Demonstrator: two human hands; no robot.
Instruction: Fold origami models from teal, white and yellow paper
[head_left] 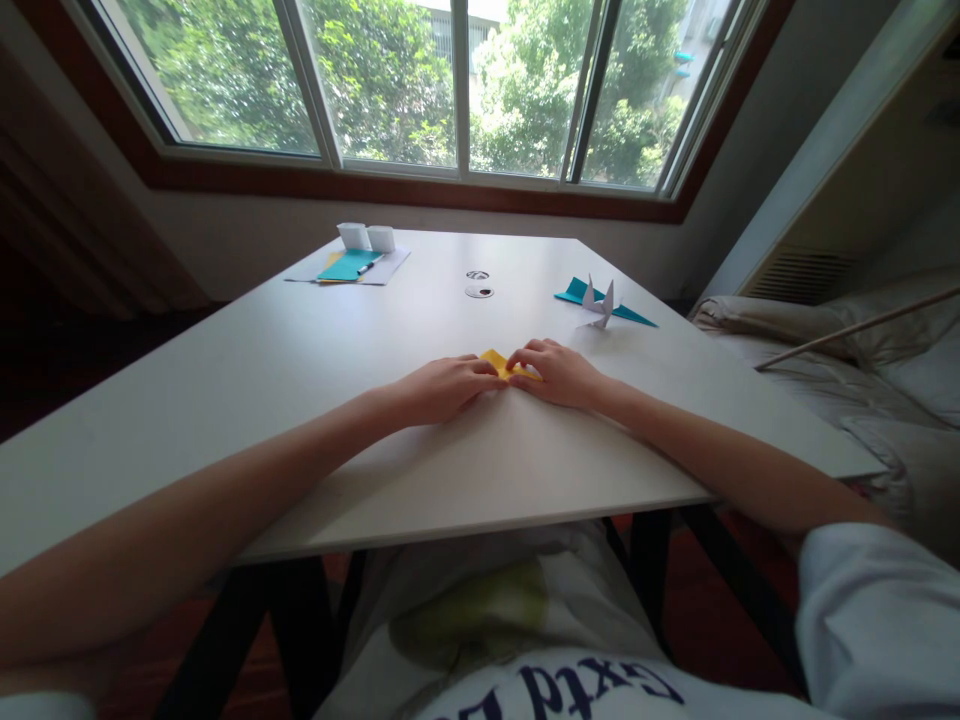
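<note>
A small piece of folded yellow paper point(491, 358) lies on the white table between my two hands. My left hand point(444, 388) presses its fingertips onto the paper's left side, thumb close to the near edge. From the other side, my right hand point(559, 372) has its fingers curled over the paper, with a strip of yellow showing beneath them. The fingertips of both hands almost meet at the paper's near corner. Much of the paper, including its exact fold, is hidden under the fingers.
Back right on the table point(315, 360) are a white paper crane point(600, 305) and a teal paper plane point(576, 290). Back left are teal sheets point(349, 266), a pen point(369, 267) and white paper boxes point(380, 239). Round grommets point(479, 291) sit mid-table.
</note>
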